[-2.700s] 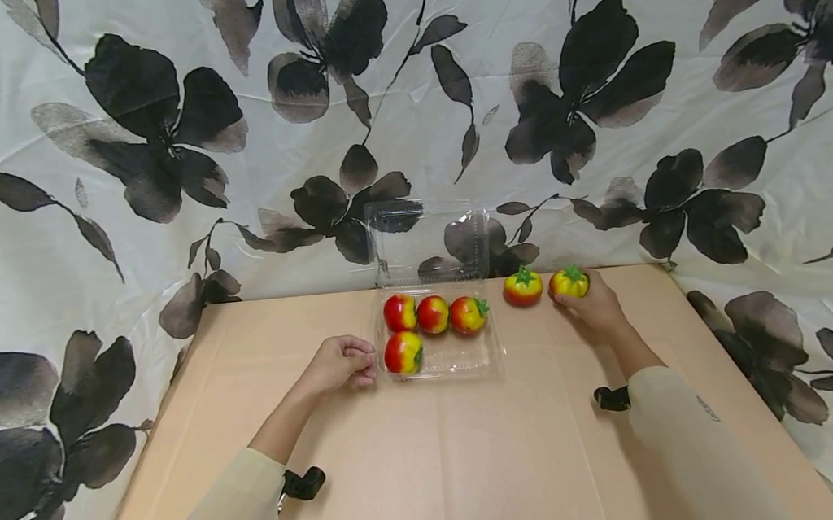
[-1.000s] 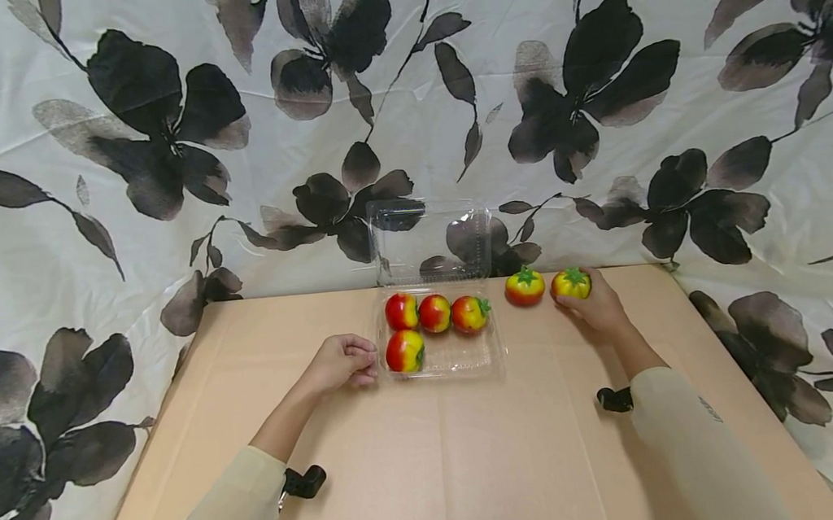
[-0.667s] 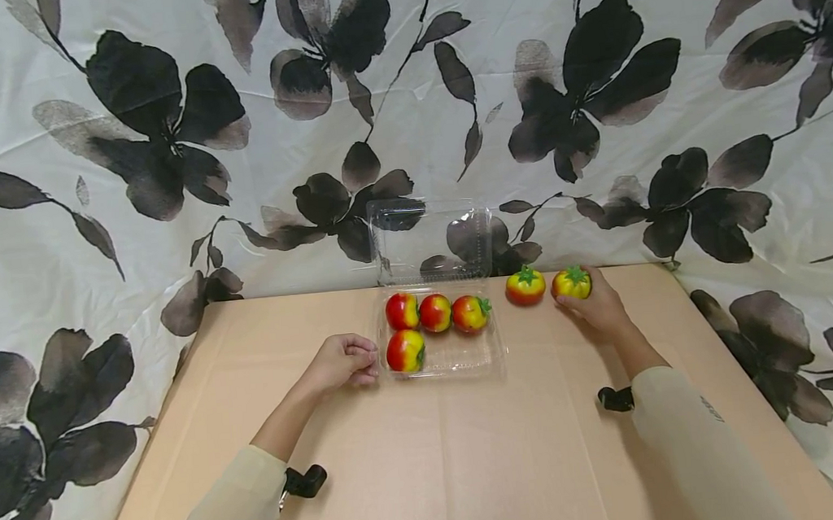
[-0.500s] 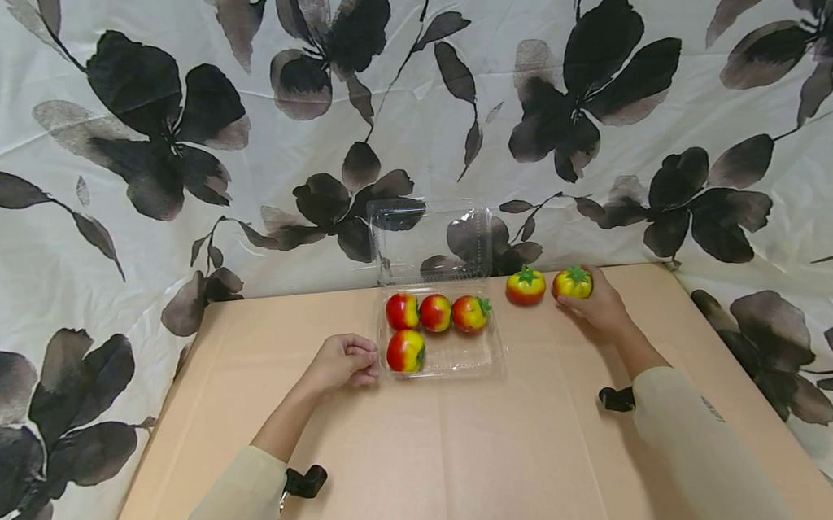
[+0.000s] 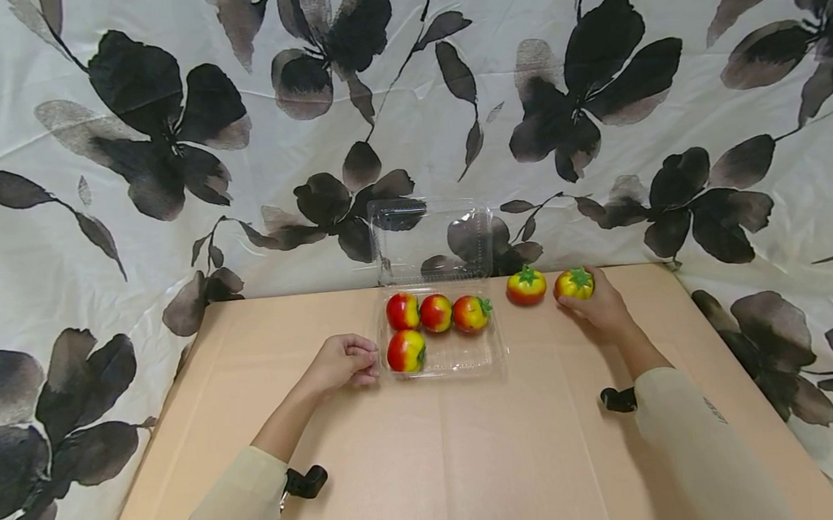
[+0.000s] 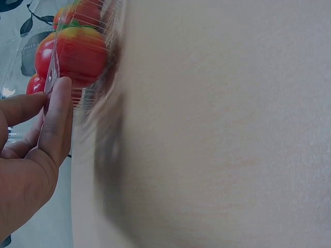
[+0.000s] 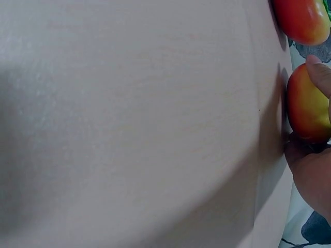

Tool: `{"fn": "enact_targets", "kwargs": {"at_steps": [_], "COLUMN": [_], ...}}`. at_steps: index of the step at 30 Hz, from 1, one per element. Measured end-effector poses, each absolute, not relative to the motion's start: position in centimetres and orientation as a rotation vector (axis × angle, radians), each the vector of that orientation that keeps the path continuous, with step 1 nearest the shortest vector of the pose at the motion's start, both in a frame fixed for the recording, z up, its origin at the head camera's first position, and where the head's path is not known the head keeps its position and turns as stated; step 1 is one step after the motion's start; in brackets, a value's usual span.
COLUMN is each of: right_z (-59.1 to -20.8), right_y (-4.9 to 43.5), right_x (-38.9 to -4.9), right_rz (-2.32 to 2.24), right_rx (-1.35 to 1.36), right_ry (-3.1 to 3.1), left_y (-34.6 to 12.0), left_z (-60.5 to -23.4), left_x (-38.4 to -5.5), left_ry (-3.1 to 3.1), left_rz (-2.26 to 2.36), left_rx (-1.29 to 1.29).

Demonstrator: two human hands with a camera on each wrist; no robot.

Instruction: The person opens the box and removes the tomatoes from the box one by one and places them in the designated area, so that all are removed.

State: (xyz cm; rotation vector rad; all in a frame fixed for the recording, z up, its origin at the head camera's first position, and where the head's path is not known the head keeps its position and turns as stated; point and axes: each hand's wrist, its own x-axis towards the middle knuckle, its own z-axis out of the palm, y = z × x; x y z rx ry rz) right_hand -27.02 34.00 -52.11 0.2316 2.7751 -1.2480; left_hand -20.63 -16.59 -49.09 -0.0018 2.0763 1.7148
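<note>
A clear plastic clamshell box lies unfolded near the table's back edge, holding several red-and-yellow tomatoes: a row of three at the back and one at front left. My left hand pinches the box's left rim between thumb and fingers, as the left wrist view shows close up. To the right of the box, my right hand grips a tomato with a green calyx; in the right wrist view it sits low by the table surface. Another tomato stands untouched between that hand and the box.
The box's transparent lid tilts back beyond the table's rear edge, in front of a white cloth with dark flowers. Tan board covers the table in front of both hands.
The right hand and its tomato have shifted very slightly to the right. The left hand, the box and the other tomatoes keep their places.
</note>
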Motion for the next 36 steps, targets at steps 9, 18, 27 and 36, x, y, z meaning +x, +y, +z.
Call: {"fn": "enact_targets", "kwargs": {"at_steps": [9, 18, 27, 36], "right_z": [-52.18, -52.67, -52.87, -52.78], "right_y": [34.04, 34.36, 34.09, 33.95], "right_x": [-27.01, -27.15, -27.79, -27.71], "right_rz": [-1.239, -1.231, -1.229, -1.239], "right_rx": [0.206, 0.181, 0.184, 0.188], "right_ry": [2.771, 2.808, 2.851, 2.835], "left_y": [-16.52, -16.55, -16.58, -16.52], "left_z": [-49.09, -49.03, -49.18, -48.98], "left_x": [-20.61, -20.55, -20.60, -20.58], "left_ry": [2.079, 2.079, 2.068, 2.080], "left_rz": [1.717, 1.721, 1.730, 1.717], "left_rx": [0.002, -0.001, -0.001, 0.001]}}
